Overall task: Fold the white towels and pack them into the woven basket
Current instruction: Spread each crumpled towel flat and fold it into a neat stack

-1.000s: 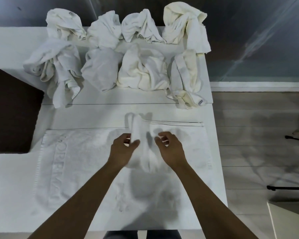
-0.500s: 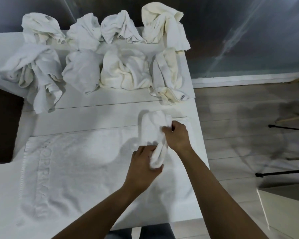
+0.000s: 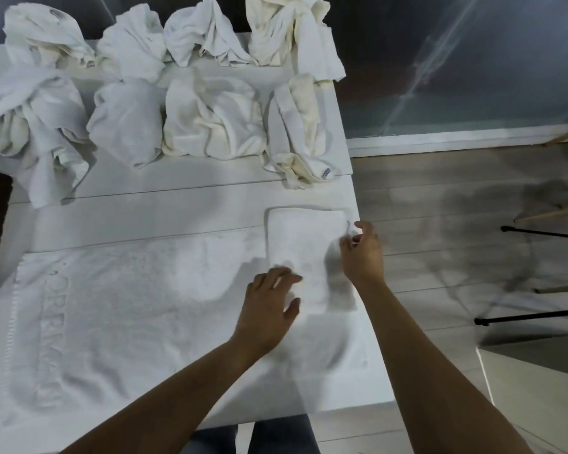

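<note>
At the surface's (image 3: pixel 184 204) right edge, I am pinching the soft, light small towel's (image 3: pixel 304 247) edge with my right hand (image 3: pixel 363 257), my left hand's (image 3: pixel 269 309) fingers (image 3: pixel 287 276) pressing flat and open.

folded towel (image 3: pixel 304 253) lay on table (image 3: pixel 184 208), near right edge | crumpled towels (image 3: pixel 164 93) sat behind it in two rows | flat mat (image 3: pixel 128 316) lay to its left, under it

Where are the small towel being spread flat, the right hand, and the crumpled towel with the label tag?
small towel (image 3: pixel 304 244), head view, on its flat upper middle.
right hand (image 3: pixel 363 257), head view, on the back of the hand.
crumpled towel with label tag (image 3: pixel 297 126), head view, on its bunched middle folds.
</note>
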`<state>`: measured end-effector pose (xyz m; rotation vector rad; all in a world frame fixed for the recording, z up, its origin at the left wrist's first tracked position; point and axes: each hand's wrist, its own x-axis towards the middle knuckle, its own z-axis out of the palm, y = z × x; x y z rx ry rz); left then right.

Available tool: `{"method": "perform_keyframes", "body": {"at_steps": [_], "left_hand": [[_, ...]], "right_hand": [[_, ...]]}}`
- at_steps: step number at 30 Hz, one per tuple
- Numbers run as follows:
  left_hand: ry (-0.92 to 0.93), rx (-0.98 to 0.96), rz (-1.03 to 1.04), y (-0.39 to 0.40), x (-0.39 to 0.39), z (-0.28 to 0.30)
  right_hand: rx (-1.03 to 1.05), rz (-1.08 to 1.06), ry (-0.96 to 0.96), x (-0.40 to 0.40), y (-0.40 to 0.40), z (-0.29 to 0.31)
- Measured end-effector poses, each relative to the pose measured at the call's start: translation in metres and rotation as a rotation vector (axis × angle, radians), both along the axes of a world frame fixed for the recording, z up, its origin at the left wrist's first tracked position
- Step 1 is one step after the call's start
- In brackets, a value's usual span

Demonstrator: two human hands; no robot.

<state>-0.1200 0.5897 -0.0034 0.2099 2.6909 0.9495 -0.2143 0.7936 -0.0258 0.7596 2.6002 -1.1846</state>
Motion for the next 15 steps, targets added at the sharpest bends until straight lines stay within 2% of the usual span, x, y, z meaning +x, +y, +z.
{"method": "perform_keyframes", "body": {"at_steps": [3,5,8,10,12,15], "left_hand": [[-0.091,-0.003,0.088,-0.008,0.000,-0.007],[-0.135,0.006,0.091,-0.011,-0.001,-0.010],[-0.169,0.075,0.125,-0.009,-0.005,-0.016],[-0.192,0.131,0.198,-0.005,-0.008,-0.021],[-0.269,0.189,0.353,0.000,-0.012,-0.022],[-0.496,0.283,0.608,0.004,-0.018,-0.024]], "right_hand": [[0.200,0.160,0.242,0.020,-0.007,-0.005],[0.233,0.312,0.346,0.038,-0.015,-0.004],[0.248,0.494,0.276,0.058,-0.018,-0.008],[0.258,0.539,0.203,0.063,-0.017,-0.014],[0.241,0.535,0.179,0.062,-0.017,-0.017],[0.212,0.536,0.149,0.060,-0.015,-0.017]]}}
